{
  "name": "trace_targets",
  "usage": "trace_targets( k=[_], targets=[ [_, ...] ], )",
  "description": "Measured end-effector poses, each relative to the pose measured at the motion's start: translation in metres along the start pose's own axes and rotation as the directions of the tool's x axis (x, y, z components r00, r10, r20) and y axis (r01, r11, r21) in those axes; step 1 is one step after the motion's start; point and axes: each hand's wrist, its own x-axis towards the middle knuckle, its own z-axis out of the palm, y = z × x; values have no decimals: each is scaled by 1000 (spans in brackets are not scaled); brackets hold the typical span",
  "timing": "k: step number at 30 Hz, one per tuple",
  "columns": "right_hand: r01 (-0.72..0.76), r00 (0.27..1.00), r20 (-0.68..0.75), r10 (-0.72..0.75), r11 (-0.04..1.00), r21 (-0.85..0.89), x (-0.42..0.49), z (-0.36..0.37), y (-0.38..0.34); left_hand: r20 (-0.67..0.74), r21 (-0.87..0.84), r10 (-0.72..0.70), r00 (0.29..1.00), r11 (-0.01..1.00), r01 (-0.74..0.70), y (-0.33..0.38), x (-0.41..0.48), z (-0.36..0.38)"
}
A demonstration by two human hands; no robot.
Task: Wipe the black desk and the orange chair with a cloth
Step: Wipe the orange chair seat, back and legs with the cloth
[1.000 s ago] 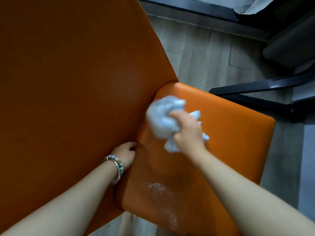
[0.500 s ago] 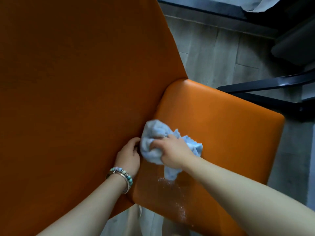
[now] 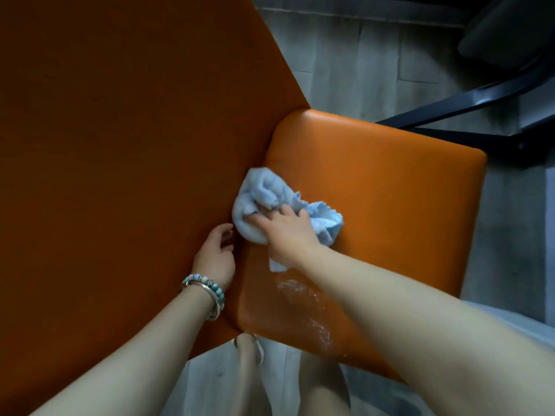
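The orange chair [image 3: 375, 205] is filling most of the head view, its seat lying under and beyond the right hand [image 3: 285, 232] and its tall backrest [image 3: 120, 145] rising just to the left of both hands. The right hand is gripping a bunched pale blue cloth [image 3: 264, 196], its fingers curling into the folds and pressing the wad down onto the seat close to the crease where the seat is meeting the backrest. Most of the cloth is bulging out ahead of the knuckles toward the backrest side, a frilled edge is sticking out to the right of the hand, and a small corner is showing below the wrist. Just nearer the person than that grip, a whitish, speckled smear [image 3: 303, 307] is lying on the seat surface, partly under the right forearm.

The left hand [image 3: 214, 256] is resting against the lower backrest right beside the cloth, its fingers loosely bent with the tips tucking toward the crease and holding nothing. A beaded bracelet [image 3: 207, 285] and a thin metal bangle are sitting on that wrist.

Beyond the seat's far corner, well away from the cloth, black frame bars [image 3: 468, 100] are crossing a grey plank floor [image 3: 345, 55]. Below the hands, the person's legs are showing between the forearms.
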Motion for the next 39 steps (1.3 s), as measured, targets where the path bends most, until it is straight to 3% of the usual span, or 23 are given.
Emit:
trace_targets(
  k=[3, 5, 7, 8, 9, 11, 13, 16, 19, 20, 22, 24, 25, 27, 30, 33, 36, 39],
  targets=[
    [95, 991, 72, -113, 973, 209, -30, 3, 7, 30, 40, 8, 1000, 999, -9, -4, -1, -3],
    [91, 991, -125, -48, 925, 369, -47, -5, 20, 29, 79, 10, 1000, 997, -12, -4, -3, -3],
    [57, 901, -418, 117, 923, 380, -52, -18, 46, 36, 145, 25, 999, 989, -30, -3, -5, 0],
    [-12, 846, -488, 216, 922, 388, -49, -26, 63, 48, 185, 37, 998, 982, -45, 0, -6, 1],
    [-116, 818, -481, 315, 909, 400, -46, -36, 79, 54, 221, 49, 997, 973, -60, 3, -8, 3],
    [-335, 845, -300, 443, 876, 347, -39, -46, 107, 56, 275, 67, 996, 958, -80, 9, -10, 7],
    [-424, 858, -177, 482, 860, 285, -37, -42, 115, 58, 303, 81, 995, 948, -95, 11, -12, 10],
    [-403, 895, -149, 421, 905, 140, -56, -1, 93, 78, 353, 104, 991, 927, -125, 3, -17, 9],
    [-181, 971, -150, 186, 982, 49, -91, 39, 57, 107, 394, 108, 988, 908, -142, -13, -27, 6],
    [-130, 978, -161, 136, 990, 46, -100, 46, 51, 120, 407, 104, 987, 902, -144, -17, -30, 5],
    [-145, 955, -243, 173, 981, 127, -99, 44, 46, 139, 400, 103, 985, 904, -151, -25, -33, 3],
    [-191, 838, -465, 285, 952, 240, -86, 19, 45, 139, 364, 115, 984, 918, -159, -28, -34, 1],
    [-228, 785, -508, 354, 928, 294, -75, 2, 44, 129, 350, 117, 985, 924, -155, -28, -33, 1],
    [-307, 816, -380, 435, 884, 353, -46, -27, 45, 99, 324, 110, 989, 936, -136, -26, -30, 0],
    [-254, 928, -246, 279, 958, 130, -3, -40, 44, 69, 264, 98, 993, 958, -112, -26, -31, 1],
    [-227, 965, -104, 241, 966, 127, 19, -22, 30, 34, 196, 119, 992, 973, -123, -28, -33, 0],
    [-92, 995, -27, 93, 995, 46, 13, 6, -1, -128, 27, 166, 978, 986, -164, -24, -38, -4],
    [25, 1000, 9, -25, 1000, -3, -9, 32, -22, -279, -103, 258, 925, 950, -296, -18, -49, -13]
  ],
)
